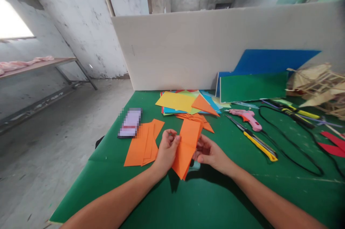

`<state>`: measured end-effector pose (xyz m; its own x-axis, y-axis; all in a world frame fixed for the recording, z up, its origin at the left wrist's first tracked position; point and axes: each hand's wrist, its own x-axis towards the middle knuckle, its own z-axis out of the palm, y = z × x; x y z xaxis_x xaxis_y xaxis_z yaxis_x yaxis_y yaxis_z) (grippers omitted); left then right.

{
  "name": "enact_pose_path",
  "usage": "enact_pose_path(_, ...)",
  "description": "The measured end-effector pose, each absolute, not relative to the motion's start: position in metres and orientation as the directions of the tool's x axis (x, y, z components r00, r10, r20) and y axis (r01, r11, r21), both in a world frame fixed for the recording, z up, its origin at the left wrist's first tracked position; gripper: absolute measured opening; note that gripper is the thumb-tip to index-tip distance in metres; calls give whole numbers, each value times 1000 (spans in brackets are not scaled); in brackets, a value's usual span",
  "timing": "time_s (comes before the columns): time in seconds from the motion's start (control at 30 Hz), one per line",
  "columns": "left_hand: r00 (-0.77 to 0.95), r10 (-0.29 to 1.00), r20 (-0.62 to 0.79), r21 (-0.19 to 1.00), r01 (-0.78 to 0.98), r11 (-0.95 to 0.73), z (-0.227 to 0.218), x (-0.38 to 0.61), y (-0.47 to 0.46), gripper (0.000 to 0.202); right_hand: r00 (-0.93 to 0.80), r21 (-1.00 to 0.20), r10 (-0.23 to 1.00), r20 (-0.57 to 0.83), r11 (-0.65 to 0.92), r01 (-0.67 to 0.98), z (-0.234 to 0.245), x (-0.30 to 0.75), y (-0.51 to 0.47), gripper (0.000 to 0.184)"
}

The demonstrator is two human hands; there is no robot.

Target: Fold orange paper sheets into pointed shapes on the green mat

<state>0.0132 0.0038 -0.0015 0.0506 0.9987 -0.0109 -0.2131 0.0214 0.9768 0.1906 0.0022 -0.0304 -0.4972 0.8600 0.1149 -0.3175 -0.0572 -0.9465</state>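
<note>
Orange paper (188,138) looks matt, the glue gun (252,119) plastic.

The folded orange paper (186,146) is a long, narrow, plain matte piece, broad and straight-edged at its far end and tapering to a point at the near end. Several layers show along its right edge and at the tip (two points sit there, slightly out of line), and a faint crease crosses its middle. It slants above the green tabletop (212,204), its far end leaning right, pinched at its left edge by the left hand (167,150), with fingers of the right hand (208,152) curled at its right edge.
</note>
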Motion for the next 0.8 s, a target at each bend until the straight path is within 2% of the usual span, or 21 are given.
enact_pose_path(0.23, 63, 997, 33, 990, -139, -24, -8, 17, 3, 27, -503, -964, 854, 136, -3, -265, -22, 188, -1, 54)
enact_pose_path(0.43, 72, 995, 72, 992, -107, -64, -8, 18, 2, 23, -337, -957, 936, 99, -3, -291, -25, 192, 0, 44)
enact_pose_path(0.67, 63, 993, 100, 994, -54, -97, -9, 15, 2, 21, -198, -981, 979, 53, 14, -195, -17, 193, 2, 40)
enact_pose_path(0.8, 198, 974, 113, 993, 21, -119, -6, 13, -2, 17, -171, -988, 984, 53, 27, -153, -12, 193, 1, 44)
